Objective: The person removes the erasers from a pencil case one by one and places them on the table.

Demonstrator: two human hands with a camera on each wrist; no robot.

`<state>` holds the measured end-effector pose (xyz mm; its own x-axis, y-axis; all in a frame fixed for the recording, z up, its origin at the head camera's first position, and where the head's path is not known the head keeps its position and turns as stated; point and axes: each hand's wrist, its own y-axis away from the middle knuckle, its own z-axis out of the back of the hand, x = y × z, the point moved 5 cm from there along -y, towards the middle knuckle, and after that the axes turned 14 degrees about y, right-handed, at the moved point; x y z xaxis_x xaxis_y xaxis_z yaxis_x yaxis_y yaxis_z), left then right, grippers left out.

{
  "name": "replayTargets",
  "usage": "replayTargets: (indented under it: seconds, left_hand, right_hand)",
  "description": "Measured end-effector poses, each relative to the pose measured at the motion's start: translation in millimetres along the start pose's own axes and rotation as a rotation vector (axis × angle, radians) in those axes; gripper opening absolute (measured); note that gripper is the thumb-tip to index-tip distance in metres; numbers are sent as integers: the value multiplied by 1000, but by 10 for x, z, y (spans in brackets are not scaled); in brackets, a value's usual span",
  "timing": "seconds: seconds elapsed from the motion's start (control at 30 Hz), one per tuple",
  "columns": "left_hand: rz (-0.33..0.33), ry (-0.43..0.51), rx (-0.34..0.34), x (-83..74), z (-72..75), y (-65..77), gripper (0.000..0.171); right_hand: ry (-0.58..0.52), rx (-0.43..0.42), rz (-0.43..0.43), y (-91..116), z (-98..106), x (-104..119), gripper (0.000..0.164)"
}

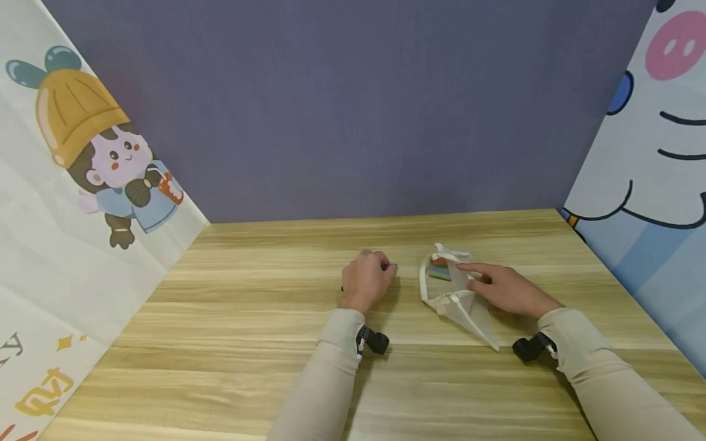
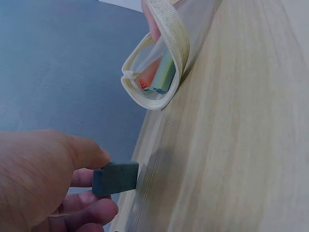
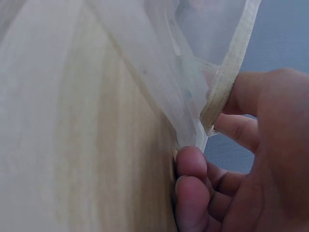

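My left hand [image 1: 364,280] pinches a small dark grey-green rectangular block [image 2: 116,179] between thumb and fingers, just left of a pouch. The block looks like an eraser, but its kind is not certain. The pouch [image 1: 423,282] is see-through with a cream zipper edge, and its mouth gapes toward the left hand. Inside lie a red watermelon-patterned wedge [image 2: 149,75] and a blue-green and yellow bar [image 2: 164,73]. At the pouch's right side, my right hand [image 1: 507,291] grips the zipper edge [image 3: 227,72] and thin wall with curled fingers.
Both hands work over a light wood-grain table [image 1: 220,343]. A dark grey-blue panel [image 1: 353,110] rises behind it. Printed cartoon sheets stand at the left [image 1: 44,233] and right [image 1: 618,159]. Each wrist wears a small black camera.
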<state>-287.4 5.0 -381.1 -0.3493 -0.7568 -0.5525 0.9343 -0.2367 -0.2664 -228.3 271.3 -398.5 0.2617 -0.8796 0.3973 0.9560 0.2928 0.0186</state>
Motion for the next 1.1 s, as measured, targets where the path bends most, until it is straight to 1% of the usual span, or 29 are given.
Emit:
replayTargets:
  seconds: [0.2, 0.33, 0.53, 0.67, 0.83, 1.1]
  left_hand:
    - [31, 17, -26, 50, 43, -22, 20]
    - [57, 26, -23, 100, 62, -31, 21]
    - [53, 45, -21, 127, 66, -32, 20]
    - [49, 34, -21, 135, 56, -35, 18]
    - [60, 1, -3, 152, 37, -39, 18]
    - [95, -3, 31, 163, 17, -30, 21]
  right_hand:
    - [-1, 4, 4, -3, 2, 8, 50]
    - [4, 4, 6, -5, -1, 8, 50]
    - [21, -3, 5, -7, 1, 2, 50]
    - [32, -12, 5, -10, 10, 4, 50]
    - [38, -15, 5, -12, 13, 1, 49]
    - [44, -16, 14, -14, 5, -10, 50]
